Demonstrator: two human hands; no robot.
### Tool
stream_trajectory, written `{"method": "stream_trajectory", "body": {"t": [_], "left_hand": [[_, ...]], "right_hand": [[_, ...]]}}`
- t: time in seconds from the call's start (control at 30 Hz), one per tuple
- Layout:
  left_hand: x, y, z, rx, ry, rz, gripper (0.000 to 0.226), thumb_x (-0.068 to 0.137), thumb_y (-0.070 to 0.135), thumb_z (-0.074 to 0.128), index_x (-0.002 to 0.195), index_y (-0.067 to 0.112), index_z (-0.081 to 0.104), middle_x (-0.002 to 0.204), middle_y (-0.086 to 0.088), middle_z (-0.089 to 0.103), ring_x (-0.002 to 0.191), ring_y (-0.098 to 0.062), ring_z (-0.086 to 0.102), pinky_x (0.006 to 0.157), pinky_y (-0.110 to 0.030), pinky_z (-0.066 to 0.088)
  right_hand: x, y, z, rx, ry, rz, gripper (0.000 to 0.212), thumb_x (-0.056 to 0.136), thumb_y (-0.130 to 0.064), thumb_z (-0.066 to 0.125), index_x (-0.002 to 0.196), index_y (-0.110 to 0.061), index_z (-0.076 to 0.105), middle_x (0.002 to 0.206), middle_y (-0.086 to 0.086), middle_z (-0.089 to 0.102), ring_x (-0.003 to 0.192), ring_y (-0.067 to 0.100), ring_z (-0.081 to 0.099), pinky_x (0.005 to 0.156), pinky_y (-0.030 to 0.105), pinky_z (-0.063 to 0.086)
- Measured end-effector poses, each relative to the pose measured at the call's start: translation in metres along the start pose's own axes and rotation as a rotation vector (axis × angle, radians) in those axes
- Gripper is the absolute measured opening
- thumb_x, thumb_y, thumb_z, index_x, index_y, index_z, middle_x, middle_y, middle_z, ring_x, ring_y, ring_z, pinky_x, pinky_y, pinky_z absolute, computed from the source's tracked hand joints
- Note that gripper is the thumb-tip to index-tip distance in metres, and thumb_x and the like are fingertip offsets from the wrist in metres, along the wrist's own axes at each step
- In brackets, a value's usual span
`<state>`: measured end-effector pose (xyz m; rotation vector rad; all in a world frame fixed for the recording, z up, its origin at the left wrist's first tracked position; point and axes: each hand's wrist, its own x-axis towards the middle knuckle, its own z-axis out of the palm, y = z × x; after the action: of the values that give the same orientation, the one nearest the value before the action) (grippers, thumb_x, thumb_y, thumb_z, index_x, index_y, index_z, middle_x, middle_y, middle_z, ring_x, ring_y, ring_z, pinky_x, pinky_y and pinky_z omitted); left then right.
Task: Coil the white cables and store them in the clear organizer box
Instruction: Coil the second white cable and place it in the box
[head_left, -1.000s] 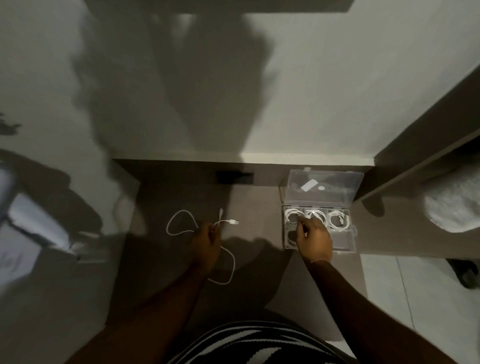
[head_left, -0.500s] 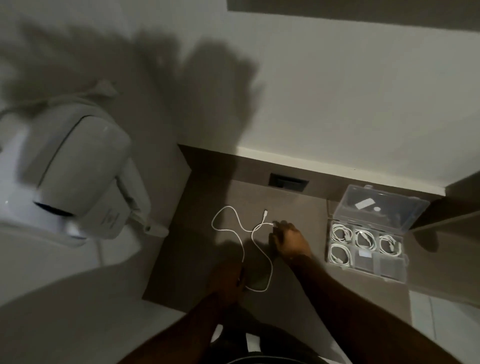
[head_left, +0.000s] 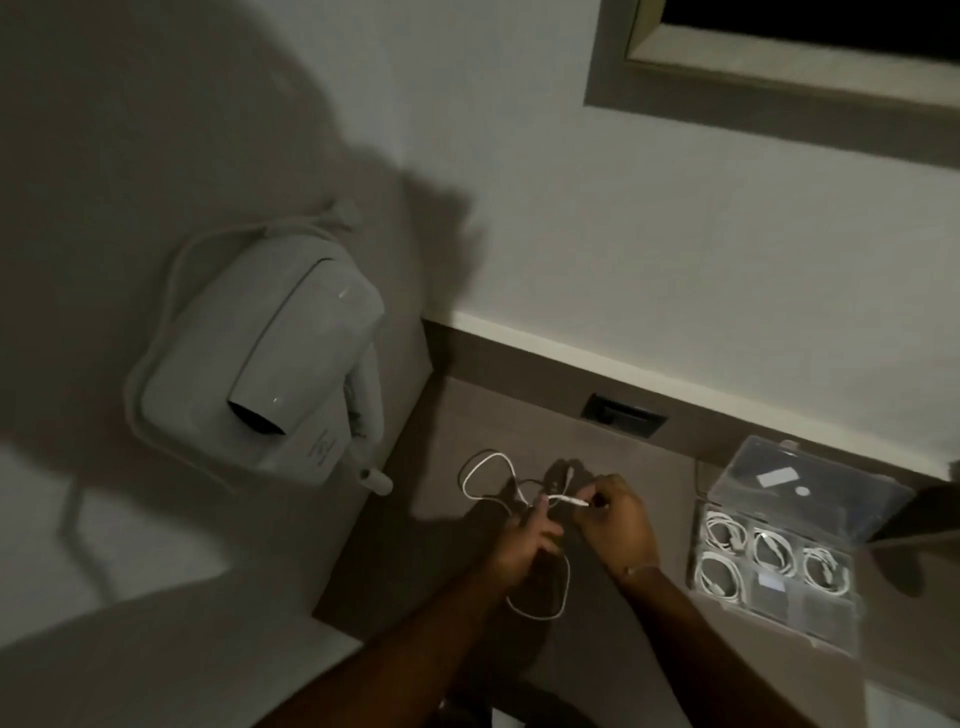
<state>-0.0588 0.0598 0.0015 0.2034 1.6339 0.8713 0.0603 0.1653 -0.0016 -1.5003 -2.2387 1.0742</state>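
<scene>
On the counter (head_left: 649, 467), the left hand (head_left: 519, 545) is gripping the white cable (head_left: 537, 618) partway along, while the right hand (head_left: 618, 525) is pinching its plug end just beside it. Loose loops are trailing on the surface. To the right, the box (head_left: 810, 618) is sitting open, four coils (head_left: 722, 579) lying in its compartments.

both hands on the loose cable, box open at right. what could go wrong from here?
1. The loose white cable, pinched by the right hand and held by the left hand, lies in crossing loops on the counter; coiling may pull them into a knot.
2. The clear organizer box already holds four coiled cables; only two front compartments look free, so a slack coil might spring out.
</scene>
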Motion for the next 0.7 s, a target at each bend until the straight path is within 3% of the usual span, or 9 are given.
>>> {"method": "stream_trajectory", "body": {"t": [0.07,0.2,0.27,0.33,0.4,0.43,0.53,0.6,0.7], "left_hand": [[0.005,0.025,0.015,-0.235,-0.101,-0.052,0.057,0.112,0.053,0.036,0.128,0.01,0.069,0.105,-0.008,0.075,0.104,-0.025,0.076,0.082,-0.033,0.057],[0.017,0.062,0.031,-0.317,-0.122,0.035,0.029,0.106,0.026,0.056,0.122,0.008,0.074,0.097,-0.007,0.077,0.084,-0.022,0.073,0.095,-0.045,0.057],[0.013,0.075,0.029,-0.218,-0.223,0.081,0.025,0.108,0.027,0.054,0.115,0.013,0.073,0.08,-0.004,0.074,0.066,-0.019,0.068,0.073,-0.04,0.061],[0.002,0.082,0.022,-0.124,-0.423,0.114,0.026,0.107,0.034,0.054,0.108,0.015,0.072,0.061,0.002,0.056,0.043,-0.01,0.046,0.045,-0.023,0.042],[-0.015,0.089,0.02,-0.076,-0.665,0.127,0.03,0.106,0.044,0.056,0.104,0.018,0.071,0.057,0.006,0.039,0.038,-0.005,0.03,0.037,-0.017,0.027],[-0.024,0.092,0.021,-0.068,-0.763,0.133,0.032,0.106,0.046,0.057,0.105,0.018,0.071,0.056,0.007,0.034,0.038,-0.004,0.027,0.036,-0.016,0.025],[-0.052,0.107,0.024,-0.093,-0.986,0.15,0.029,0.106,0.035,0.062,0.123,0.011,0.062,0.051,0.007,0.036,0.036,-0.003,0.031,0.037,-0.015,0.029],[-0.069,0.117,0.022,-0.115,-1.094,0.161,0.03,0.109,0.024,0.056,0.133,0.007,0.058,0.05,0.007,0.042,0.035,-0.003,0.035,0.037,-0.015,0.03],[-0.087,0.13,0.024,-0.152,-1.227,0.128,0.041,0.109,0.017,0.04,0.147,0.005,0.052,0.05,0.006,0.053,0.034,-0.007,0.031,0.037,-0.019,0.025]], "right_hand": [[-0.018,-0.008,-0.01,0.026,-0.004,-0.137,0.022,0.078,-0.017,0.087,0.074,-0.023,0.066,0.079,-0.006,0.063,0.079,0.015,0.061,0.069,0.032,0.05],[-0.029,-0.017,-0.043,0.162,-0.002,-0.257,0.016,0.083,-0.007,0.084,0.084,-0.023,0.081,0.093,-0.008,0.072,0.09,0.007,0.067,0.077,0.024,0.052],[-0.022,-0.022,-0.07,0.269,0.134,-0.221,0.023,0.093,-0.002,0.073,0.098,-0.023,0.081,0.103,-0.006,0.071,0.097,0.008,0.067,0.08,0.026,0.055],[-0.012,-0.028,-0.096,0.329,0.192,-0.192,0.028,0.1,-0.001,0.062,0.116,-0.021,0.075,0.118,-0.005,0.067,0.107,0.008,0.065,0.088,0.03,0.056],[-0.006,-0.035,-0.113,0.426,0.053,-0.217,0.032,0.106,-0.005,0.055,0.13,-0.022,0.069,0.13,-0.004,0.065,0.108,0.006,0.066,0.093,0.027,0.055],[-0.004,-0.041,-0.116,0.474,-0.058,-0.214,0.03,0.109,-0.011,0.051,0.131,-0.023,0.069,0.13,-0.001,0.068,0.097,0.008,0.07,0.087,0.027,0.057],[-0.007,-0.055,-0.12,0.599,-0.239,-0.124,0.04,0.11,-0.041,0.047,0.098,-0.023,0.08,0.099,0.013,0.079,0.065,0.03,0.062,0.072,0.036,0.055],[-0.012,-0.055,-0.116,0.713,-0.238,-0.103,0.051,0.097,-0.061,0.055,0.062,-0.027,0.069,0.063,-0.005,0.068,0.057,0.011,0.059,0.068,0.026,0.052],[-0.009,-0.063,-0.108,0.703,-0.1,-0.054,0.054,0.091,-0.061,0.066,0.051,-0.031,0.044,0.051,-0.014,0.042,0.049,0.005,0.043,0.06,0.025,0.042]]}}
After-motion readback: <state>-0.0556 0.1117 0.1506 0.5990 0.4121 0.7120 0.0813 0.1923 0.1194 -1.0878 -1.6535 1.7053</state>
